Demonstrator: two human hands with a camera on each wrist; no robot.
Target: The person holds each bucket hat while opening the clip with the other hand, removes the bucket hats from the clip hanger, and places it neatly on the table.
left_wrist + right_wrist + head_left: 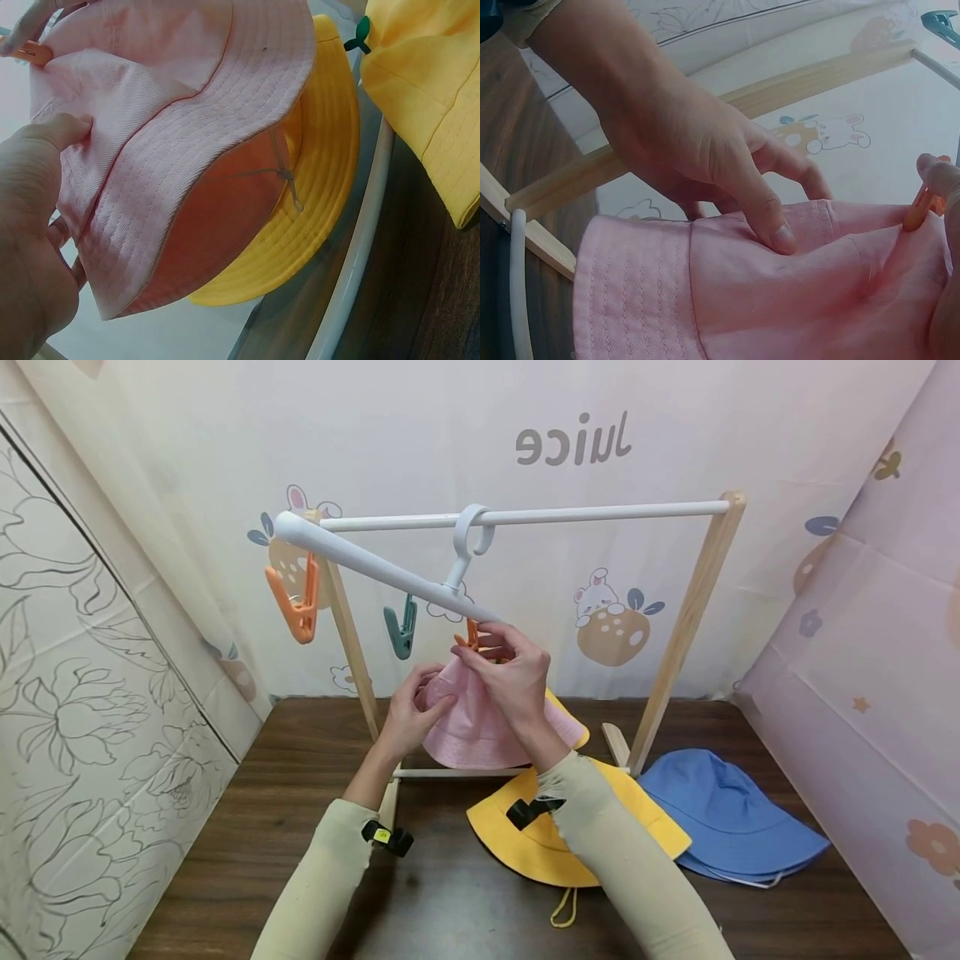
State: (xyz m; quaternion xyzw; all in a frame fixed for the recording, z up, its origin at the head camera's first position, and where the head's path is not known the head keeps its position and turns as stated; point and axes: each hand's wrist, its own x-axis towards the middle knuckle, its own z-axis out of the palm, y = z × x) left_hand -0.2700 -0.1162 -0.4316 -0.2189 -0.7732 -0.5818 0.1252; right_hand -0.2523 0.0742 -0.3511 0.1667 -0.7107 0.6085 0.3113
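A pink bucket hat point(480, 735) hangs crown up under the low end of a white hanger point(367, 564), its brim downward. My left hand point(411, 706) holds the hat's left side, thumb on the outside and fingers behind the cloth. At the top of the crown my right hand point(517, 672) pinches an orange clothespin point(471, 633), whose tip meets the pink fabric in the right wrist view. Behind the pink hat shows the brim of a yellow hat point(334, 187); its upper part is mostly hidden.
The hanger hooks over a wooden rack's white rod point(600, 514) and tilts. A second orange clothespin point(298, 602) and a green clothespin point(402, 627) hang from it. On the table, another yellow hat point(517, 802) lies beside blue hats point(727, 802), partly under my right forearm.
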